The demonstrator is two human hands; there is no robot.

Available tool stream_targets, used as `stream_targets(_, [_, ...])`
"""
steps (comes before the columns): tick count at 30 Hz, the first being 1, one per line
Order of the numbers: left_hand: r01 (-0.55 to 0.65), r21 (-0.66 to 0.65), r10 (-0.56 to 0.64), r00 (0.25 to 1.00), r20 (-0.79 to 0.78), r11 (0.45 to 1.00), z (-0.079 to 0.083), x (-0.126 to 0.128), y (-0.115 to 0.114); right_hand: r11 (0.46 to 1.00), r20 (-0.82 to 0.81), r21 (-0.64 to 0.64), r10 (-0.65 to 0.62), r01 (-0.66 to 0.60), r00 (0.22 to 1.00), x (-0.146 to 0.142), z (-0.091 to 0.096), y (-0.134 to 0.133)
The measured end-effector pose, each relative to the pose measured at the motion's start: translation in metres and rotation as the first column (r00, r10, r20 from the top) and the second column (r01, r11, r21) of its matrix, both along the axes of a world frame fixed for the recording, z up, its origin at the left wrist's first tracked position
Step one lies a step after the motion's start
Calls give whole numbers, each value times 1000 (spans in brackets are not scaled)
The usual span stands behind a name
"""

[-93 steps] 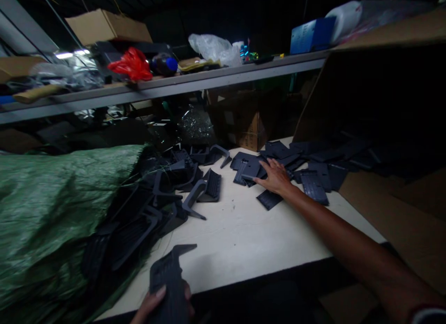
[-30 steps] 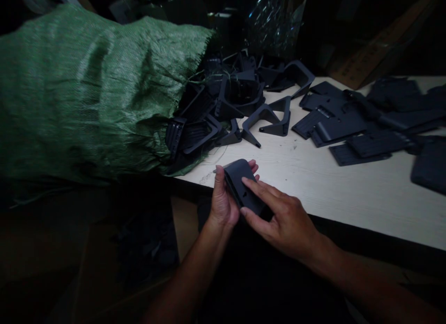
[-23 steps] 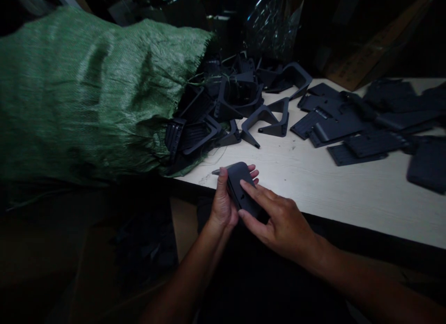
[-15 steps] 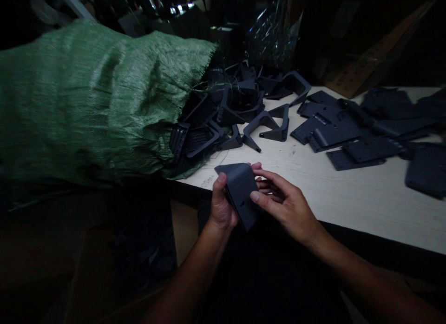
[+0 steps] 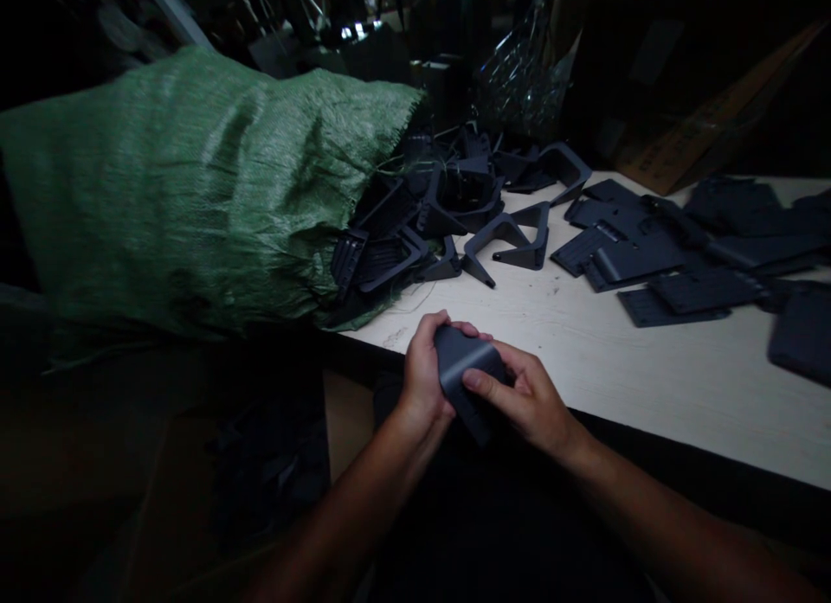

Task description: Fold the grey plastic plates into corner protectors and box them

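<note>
A dark grey bent plastic part (image 5: 468, 361), with a rounded fold, is held between both hands at the table's front edge. My left hand (image 5: 425, 374) is closed around its left side, the fingers partly behind it. My right hand (image 5: 529, 391) grips the right side, thumb lying on the front face. Beyond the hands, several angular bracket-like pieces (image 5: 510, 231) of the same dark grey lie on the table. More of them (image 5: 389, 257) spill from the mouth of a green woven sack (image 5: 214, 188) at the left.
Flat dark grey panels (image 5: 649, 248) lie overlapping on the right of the pale table (image 5: 584, 361). A cardboard box (image 5: 675, 157) stands behind them, near crumpled clear plastic (image 5: 525, 75). Below left, an open carton (image 5: 347, 417) holds dark pieces, dimly lit.
The held part has turned in my hands, its rounded fold now facing me more, and my left hand wraps further up its side. The view has shifted slightly.
</note>
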State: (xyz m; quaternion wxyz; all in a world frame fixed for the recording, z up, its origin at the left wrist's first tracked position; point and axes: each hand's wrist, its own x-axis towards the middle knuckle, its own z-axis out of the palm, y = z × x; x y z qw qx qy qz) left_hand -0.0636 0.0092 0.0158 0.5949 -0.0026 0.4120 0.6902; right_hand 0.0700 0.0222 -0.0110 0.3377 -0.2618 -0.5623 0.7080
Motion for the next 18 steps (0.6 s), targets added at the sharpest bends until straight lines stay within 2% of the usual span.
stream_targets(2, [9, -20, -10, 998, -59, 1000, -1, 3, -4, 1000, 10, 11, -2, 2, 1000, 0, -1, -3])
stream_targets(5, [40, -16, -43, 977, -209, 999, -6, -1, -11, 995, 51, -83, 68, -63, 996, 5, 2, -3])
stream_targets(7, [101, 10, -86, 892, -444, 995, -10, -11, -16, 973, 74, -190, 145, -129, 987, 11, 6, 0])
stream_targets(8, [144, 15, -107, 798, -592, 989, -10, -18, -18, 958, 87, -236, 187, -162, 979, 14, 8, 2])
stream_targets(10, [256, -21, -160, 536, -829, 967, -9, -31, -24, 941, 135, -263, 253, -211, 958, 19, 12, 6])
stream_targets(11, [333, -66, -204, 400, -893, 940, -7, -36, -28, 944, 177, -235, 277, -233, 945, 20, 14, 7])
stream_targets(13, [498, -192, -317, 180, -931, 846, 1, -45, -37, 957, 280, -102, 290, -272, 915, 20, 15, 9])
stream_targets(14, [579, -270, -392, 95, -915, 770, 4, -47, -40, 957, 331, -23, 280, -289, 901, 19, 14, 10])
stream_targets(15, [626, -328, -451, 42, -892, 708, 8, -50, -43, 952, 367, 57, 260, -300, 893, 18, 13, 12])
stream_targets(16, [650, -351, -494, 44, -868, 674, 9, -53, -44, 941, 394, 117, 249, -317, 885, 16, 10, 16])
stream_targets(17, [667, -348, -529, 81, -845, 659, 10, -56, -44, 934, 408, 182, 213, -308, 888, 14, 7, 20])
stream_targets(18, [662, -324, -537, 141, -832, 676, 10, -60, -43, 932, 403, 261, 132, -252, 906, 12, 4, 25])
